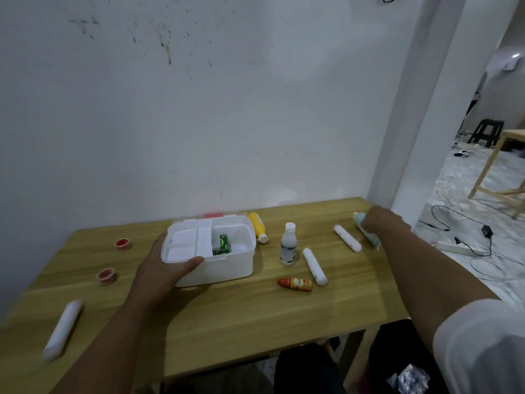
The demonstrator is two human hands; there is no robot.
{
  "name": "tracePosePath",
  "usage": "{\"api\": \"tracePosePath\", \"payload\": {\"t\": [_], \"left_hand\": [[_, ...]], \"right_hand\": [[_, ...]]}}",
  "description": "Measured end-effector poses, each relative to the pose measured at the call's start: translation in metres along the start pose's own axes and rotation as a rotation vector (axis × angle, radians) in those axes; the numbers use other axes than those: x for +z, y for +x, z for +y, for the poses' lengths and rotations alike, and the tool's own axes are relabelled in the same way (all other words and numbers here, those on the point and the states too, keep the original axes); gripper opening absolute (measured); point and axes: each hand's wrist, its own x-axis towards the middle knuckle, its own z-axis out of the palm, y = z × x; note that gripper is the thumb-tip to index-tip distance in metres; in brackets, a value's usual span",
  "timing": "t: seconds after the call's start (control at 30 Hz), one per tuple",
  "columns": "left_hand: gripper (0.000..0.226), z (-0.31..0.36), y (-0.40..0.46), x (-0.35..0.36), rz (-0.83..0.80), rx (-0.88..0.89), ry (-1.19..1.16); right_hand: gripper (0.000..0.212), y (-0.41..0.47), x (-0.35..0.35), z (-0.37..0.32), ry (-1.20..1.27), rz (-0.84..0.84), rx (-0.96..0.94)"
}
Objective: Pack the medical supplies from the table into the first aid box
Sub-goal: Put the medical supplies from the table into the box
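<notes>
The white first aid box (227,265) stands open near the table's middle, with a white inner tray and a green carton (221,243) inside. My left hand (163,270) grips its near left corner. My right hand (380,220) is closed on a pale green packet (369,237) at the table's far right. Loose on the table lie a yellow bottle (258,227), an upright white bottle (288,244), a small orange bottle (295,283), three white rolls (314,266) (347,238) (64,325), and two red-capped tape rolls (123,244) (106,275).
The wooden table (227,317) stands against a white wall. Its right edge is beside a pillar. On the floor to the right are cables, a power strip (460,248), a wooden frame and a dark stool (486,131).
</notes>
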Motion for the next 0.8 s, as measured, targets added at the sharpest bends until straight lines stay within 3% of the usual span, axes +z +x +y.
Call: {"api": "tracePosePath", "payload": {"t": [0.03,0.07,0.13,0.23,0.37,0.47,0.6,0.8], "left_hand": [[0.111,0.0,0.0,0.0,-0.002,0.0,0.0],[0.109,0.0,0.0,-0.001,-0.002,0.0,0.0],[0.105,0.002,-0.001,-0.001,-0.006,0.006,-0.003],[0.101,0.004,-0.002,0.0,0.0,0.009,-0.007],[0.101,0.005,-0.003,0.001,0.004,-0.009,0.005],[0.092,0.008,-0.005,0.001,0.005,-0.001,-0.007],[0.102,0.005,-0.003,-0.001,0.003,-0.003,0.01],[0.105,0.008,-0.005,0.003,0.012,0.002,-0.001]], "right_hand": [[0.059,0.009,0.01,0.014,-0.027,-0.061,0.003],[0.054,0.007,0.014,0.024,-0.022,-0.075,-0.022],[0.036,-0.003,0.015,0.033,-0.028,-0.015,-0.031],[0.039,-0.015,-0.007,0.019,0.03,0.12,-0.149],[0.054,-0.039,-0.055,-0.052,0.184,0.094,-0.42],[0.053,-0.08,-0.067,-0.112,0.227,-0.018,-0.643],[0.044,-0.141,-0.05,-0.172,-0.022,-0.149,-0.891],[0.049,-0.188,-0.009,-0.221,-0.375,-0.225,-0.96]]}}
